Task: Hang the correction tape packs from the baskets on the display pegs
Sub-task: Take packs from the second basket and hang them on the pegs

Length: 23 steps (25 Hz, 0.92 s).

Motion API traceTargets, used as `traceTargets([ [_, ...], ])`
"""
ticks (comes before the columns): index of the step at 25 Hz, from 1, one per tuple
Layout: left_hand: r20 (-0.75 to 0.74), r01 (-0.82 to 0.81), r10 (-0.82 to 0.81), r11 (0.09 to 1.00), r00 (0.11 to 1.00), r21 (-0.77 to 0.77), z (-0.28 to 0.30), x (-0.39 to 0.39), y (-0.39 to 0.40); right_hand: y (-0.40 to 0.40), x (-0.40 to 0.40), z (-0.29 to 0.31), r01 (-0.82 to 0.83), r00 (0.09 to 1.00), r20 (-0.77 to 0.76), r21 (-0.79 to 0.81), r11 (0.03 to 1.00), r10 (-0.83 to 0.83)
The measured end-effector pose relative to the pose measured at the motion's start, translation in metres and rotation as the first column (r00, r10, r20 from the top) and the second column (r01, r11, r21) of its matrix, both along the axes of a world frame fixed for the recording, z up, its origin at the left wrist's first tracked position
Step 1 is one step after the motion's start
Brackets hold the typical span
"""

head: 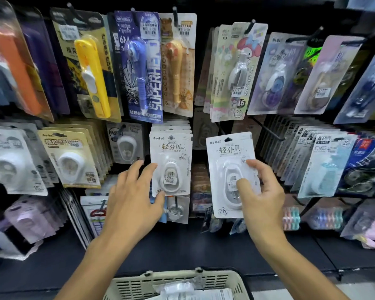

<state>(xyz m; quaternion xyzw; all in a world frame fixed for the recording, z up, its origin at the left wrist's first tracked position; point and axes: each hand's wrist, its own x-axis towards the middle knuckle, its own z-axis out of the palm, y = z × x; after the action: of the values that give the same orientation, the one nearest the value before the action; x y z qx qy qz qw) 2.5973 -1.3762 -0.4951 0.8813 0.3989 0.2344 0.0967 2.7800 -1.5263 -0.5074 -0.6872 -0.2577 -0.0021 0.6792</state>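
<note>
My right hand (261, 191) grips a white correction tape pack (230, 161) by its lower right, thumb on the blister, holding it upright in front of the display. To its left, a stack of the same white packs (171, 156) hangs on a peg. My left hand (132, 195) holds that stack at its lower left edge, thumb under the bottom corner and fingers along the side. A bare black peg (266, 128) juts out just right of the held pack's top. A beige basket (139, 282) with more packs sits at the bottom centre.
Pegs all round carry other carded packs: a yellow one (93, 74), a blue "Superhero" one (143, 68), an orange one (175, 66), a white cartoon one (238, 70). Beige-carded packs (72, 161) hang left, blue-white ones (325, 163) right. Lower pegs hold more goods.
</note>
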Motion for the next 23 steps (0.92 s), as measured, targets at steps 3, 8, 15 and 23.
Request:
traceTargets([
  [3, 0.057, 0.010, -0.010, 1.000, 0.998, -0.008, 0.000, -0.006, -0.001, 0.000, -0.004, -0.002, 0.006, 0.999, -0.040, 0.025, 1.000, -0.005],
  [8, 0.105, 0.003, -0.002, 1.000, 0.995, -0.009, 0.001, -0.017, 0.003, 0.000, 0.002, 0.007, 0.042, 0.996, -0.085, 0.108, 0.993, -0.033],
  [15, 0.074, 0.000, 0.003, 1.000, 0.997, -0.031, -0.003, -0.015, 0.002, 0.001, 0.019, 0.010, -0.130, 0.991, -0.040, -0.130, 0.983, 0.126],
  [23, -0.381, 0.043, -0.255, 0.874, 0.889, -0.484, -0.046, -0.007, 0.003, 0.001, 0.032, -0.026, -0.317, 0.893, -0.045, -0.768, 0.556, 0.448],
])
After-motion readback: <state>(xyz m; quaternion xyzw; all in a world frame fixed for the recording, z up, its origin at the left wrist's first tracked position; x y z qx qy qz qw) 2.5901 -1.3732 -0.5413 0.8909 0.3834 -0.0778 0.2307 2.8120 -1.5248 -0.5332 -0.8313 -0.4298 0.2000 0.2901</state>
